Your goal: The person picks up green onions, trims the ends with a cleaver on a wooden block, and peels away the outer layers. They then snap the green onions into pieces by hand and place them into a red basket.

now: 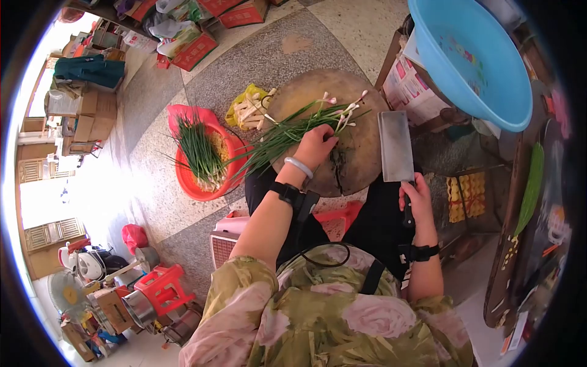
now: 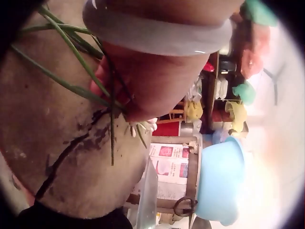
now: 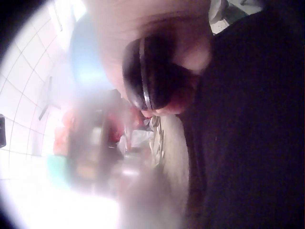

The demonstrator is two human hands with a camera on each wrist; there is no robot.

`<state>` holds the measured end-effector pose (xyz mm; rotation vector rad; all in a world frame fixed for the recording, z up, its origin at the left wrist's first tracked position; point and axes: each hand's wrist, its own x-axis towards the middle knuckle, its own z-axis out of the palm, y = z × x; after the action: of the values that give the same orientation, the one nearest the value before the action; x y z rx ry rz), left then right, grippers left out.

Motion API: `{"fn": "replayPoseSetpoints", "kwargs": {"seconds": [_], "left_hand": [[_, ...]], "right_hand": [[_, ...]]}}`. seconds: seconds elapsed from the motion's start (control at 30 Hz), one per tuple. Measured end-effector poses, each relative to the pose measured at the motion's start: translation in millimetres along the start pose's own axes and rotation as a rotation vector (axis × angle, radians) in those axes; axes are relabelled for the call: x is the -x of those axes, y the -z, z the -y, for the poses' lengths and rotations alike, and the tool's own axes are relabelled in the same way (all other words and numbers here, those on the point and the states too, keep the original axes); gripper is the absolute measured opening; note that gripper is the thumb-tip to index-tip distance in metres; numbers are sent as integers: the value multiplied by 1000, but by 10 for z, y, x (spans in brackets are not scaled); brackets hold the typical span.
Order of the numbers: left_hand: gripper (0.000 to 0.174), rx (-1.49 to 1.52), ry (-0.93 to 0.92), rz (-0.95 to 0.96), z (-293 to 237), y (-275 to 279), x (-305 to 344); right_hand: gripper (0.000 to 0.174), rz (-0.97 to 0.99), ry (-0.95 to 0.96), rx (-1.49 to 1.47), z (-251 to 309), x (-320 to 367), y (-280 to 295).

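Observation:
A bunch of scallions (image 1: 273, 139) lies across a round wooden chopping block (image 1: 365, 174), white bulbs to the right and green leaves over its left edge. My left hand (image 1: 317, 148) grips the bunch near the bulb end, fingers curled down over the stalks. Some stalks (image 2: 71, 87) emerge beneath the palm in the left wrist view. By its black handle (image 3: 147, 74), my right hand (image 1: 419, 200) holds a cleaver (image 1: 396, 147) at the block's right edge, blade pointing away from me. A dark crack runs through the block's near half.
Left of the block, a red basket (image 1: 194, 191) holds more scallions (image 1: 199, 147). Beside it lies a yellow bag (image 1: 234, 114) with pale stalks (image 1: 249, 111). A blue basin (image 1: 449, 92) stands at upper right. A luffa-like green vegetable (image 1: 531, 189) rests on the right-hand ledge.

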<state>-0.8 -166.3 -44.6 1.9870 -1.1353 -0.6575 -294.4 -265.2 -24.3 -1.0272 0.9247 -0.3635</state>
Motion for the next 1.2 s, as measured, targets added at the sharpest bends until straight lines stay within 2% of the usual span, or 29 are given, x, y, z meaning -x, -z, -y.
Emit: {"fn": "replayPoseSetpoints", "kwargs": {"seconds": [0.07, 0.2, 0.27, 0.47, 0.6, 0.7, 0.73, 0.77, 0.8, 0.87, 0.93, 1.13, 1.2], "left_hand": [[20, 205, 230, 129, -8, 1, -7], [22, 392, 296, 259, 42, -159, 157], [26, 130, 113, 161, -13, -215, 271], [32, -117, 33, -50, -264, -219, 437], [34, -215, -77, -71, -265, -198, 483], [33, -257, -117, -100, -272, -231, 504], [32, -274, -153, -111, -268, -246, 511], [31, -291, -189, -122, -263, -261, 515], [31, -285, -187, -124, -251, -280, 516], [30, -300, -227, -119, -228, -318, 529], [30, -310, -229, -116, -229, -330, 546], [29, -276, -176, -194, -176, -338, 590], [29, -269, -145, -221, -141, -323, 600]], "right_hand": [[13, 0, -4, 9, 5, -4, -1], [14, 5, -24, 23, 39, -2, -5], [14, 20, -15, 30, 42, 7, -3], [13, -16, -22, 143, 81, 153, -108], [15, 25, 12, 299, 103, 355, -100], [23, 19, -13, 589, 278, 559, -140], [23, 18, -16, 595, 262, 600, -130], [24, 21, 80, 690, 240, 639, -115], [25, 24, 178, 783, 240, 663, -112], [27, 34, 158, 845, 285, 719, -150], [26, 20, 238, 959, 252, 763, -176], [26, 38, 165, 1075, 314, 917, -326], [25, 171, 177, 1053, 292, 948, -319]]}}
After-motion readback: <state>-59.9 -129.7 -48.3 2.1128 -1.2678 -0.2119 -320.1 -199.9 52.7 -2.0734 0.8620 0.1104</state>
